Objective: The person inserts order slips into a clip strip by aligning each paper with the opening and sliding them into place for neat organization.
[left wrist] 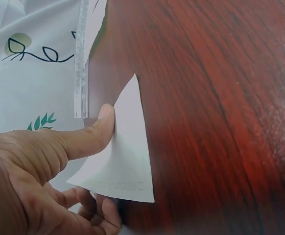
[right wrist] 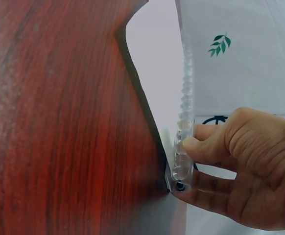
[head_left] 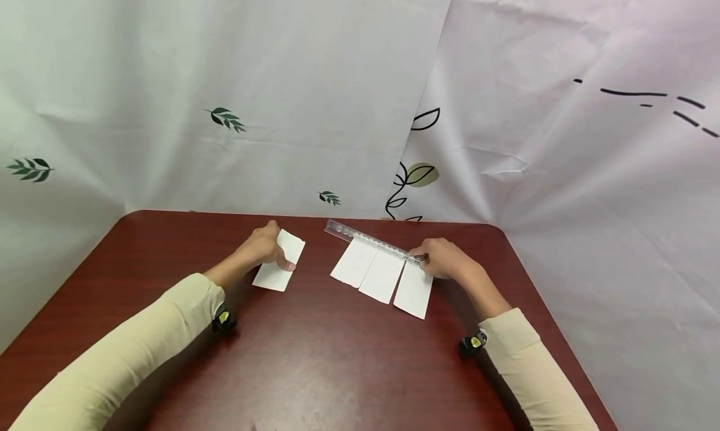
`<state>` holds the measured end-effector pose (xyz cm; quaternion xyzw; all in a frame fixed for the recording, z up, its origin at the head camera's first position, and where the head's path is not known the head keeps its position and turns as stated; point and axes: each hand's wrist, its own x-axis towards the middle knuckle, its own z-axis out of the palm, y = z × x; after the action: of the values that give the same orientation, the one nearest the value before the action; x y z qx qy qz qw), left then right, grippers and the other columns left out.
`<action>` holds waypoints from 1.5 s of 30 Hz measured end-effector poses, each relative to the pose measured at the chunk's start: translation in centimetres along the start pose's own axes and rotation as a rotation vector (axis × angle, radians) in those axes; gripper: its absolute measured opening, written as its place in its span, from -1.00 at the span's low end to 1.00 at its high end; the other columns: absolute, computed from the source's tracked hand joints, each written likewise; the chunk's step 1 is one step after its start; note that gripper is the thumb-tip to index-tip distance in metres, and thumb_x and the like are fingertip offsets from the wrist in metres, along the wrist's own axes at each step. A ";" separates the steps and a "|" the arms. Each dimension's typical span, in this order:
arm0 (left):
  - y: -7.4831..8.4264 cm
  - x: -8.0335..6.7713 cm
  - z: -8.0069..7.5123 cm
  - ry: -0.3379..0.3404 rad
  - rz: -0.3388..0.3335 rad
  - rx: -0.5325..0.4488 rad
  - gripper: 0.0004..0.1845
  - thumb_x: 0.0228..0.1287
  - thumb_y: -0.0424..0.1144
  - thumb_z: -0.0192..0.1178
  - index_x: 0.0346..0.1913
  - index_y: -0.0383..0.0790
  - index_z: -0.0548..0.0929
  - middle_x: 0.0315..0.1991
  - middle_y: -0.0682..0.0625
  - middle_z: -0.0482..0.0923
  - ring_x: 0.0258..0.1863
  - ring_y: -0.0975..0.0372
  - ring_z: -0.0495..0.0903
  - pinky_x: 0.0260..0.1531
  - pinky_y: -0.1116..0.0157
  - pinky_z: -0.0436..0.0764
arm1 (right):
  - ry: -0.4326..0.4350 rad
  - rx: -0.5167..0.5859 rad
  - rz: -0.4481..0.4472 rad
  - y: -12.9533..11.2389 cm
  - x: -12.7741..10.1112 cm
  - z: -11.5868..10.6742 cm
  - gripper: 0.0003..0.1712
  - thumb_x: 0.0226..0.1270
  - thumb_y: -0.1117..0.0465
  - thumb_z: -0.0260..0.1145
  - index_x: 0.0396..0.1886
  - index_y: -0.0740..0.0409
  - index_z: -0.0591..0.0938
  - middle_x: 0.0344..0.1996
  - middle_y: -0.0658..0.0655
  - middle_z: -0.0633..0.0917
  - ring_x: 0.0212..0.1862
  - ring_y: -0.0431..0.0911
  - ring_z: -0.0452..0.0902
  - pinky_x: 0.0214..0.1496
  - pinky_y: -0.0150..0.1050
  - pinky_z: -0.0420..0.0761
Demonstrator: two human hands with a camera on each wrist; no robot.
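My left hand (head_left: 281, 256) pinches a white paper card (head_left: 277, 270) at the table's middle left. In the left wrist view the thumb (left wrist: 91, 134) lies on top of the card (left wrist: 128, 161) and the fingers curl beneath it, lifting its near edge. My right hand (head_left: 425, 260) pinches the right end of a clear plastic ruler (head_left: 368, 239) between thumb and fingers (right wrist: 194, 144). The ruler (right wrist: 185, 98) lies slantwise along the far edges of three white cards (head_left: 382, 276) set side by side.
Everything sits on a dark red wooden table (head_left: 315, 356) with rounded far corners. A white cloth backdrop printed with leaves (head_left: 225, 118) hangs close behind and on both sides. Bare tabletop stretches between my forearms.
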<state>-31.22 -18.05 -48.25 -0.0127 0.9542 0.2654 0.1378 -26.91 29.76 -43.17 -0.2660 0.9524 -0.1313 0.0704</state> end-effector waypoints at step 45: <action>6.7 -5.8 -0.5 0.092 -0.012 -0.556 -0.61 0.55 -0.35 0.38 0.35 -0.32 0.73 0.01 -0.23 0.76 -0.16 0.14 0.68 -0.25 0.35 0.62 | -0.048 0.002 0.082 -2.8 -1.0 -1.6 -0.34 0.35 0.46 0.12 0.36 0.12 0.82 0.17 0.31 0.80 -0.29 -0.05 0.39 -0.30 -0.24 0.33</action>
<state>-26.42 -12.84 -42.87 -0.0676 0.8499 0.5153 0.0870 -25.04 28.25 -40.78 -0.2296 0.9604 -0.1226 0.0989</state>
